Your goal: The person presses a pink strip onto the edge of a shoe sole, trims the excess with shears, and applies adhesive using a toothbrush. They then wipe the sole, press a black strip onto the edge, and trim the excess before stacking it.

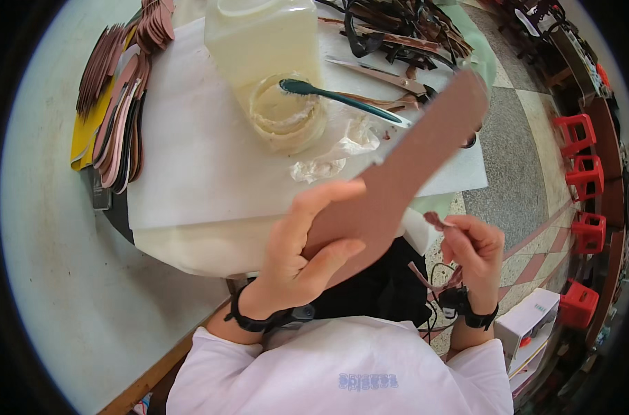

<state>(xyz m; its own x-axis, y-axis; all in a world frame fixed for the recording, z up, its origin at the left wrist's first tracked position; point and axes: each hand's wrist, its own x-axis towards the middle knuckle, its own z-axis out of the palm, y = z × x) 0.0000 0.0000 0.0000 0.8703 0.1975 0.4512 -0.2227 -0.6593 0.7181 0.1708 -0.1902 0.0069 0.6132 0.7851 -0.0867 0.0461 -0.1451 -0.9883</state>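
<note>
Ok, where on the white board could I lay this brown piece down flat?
Bare board lies between the stack of cut pieces at left and the glue jar. The far right is crowded: brush, crumpled tissue, dark strips.

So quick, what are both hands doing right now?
Left hand: closed on the long brown leather piece.
Right hand: pinching a thin reddish-brown strip.

Only real packaging I can spot is a small white cardboard box (pixel 531 319) with a pale label patch on its side, sitting on the floor at lower right beside the red stools (pixel 578 135).
</note>
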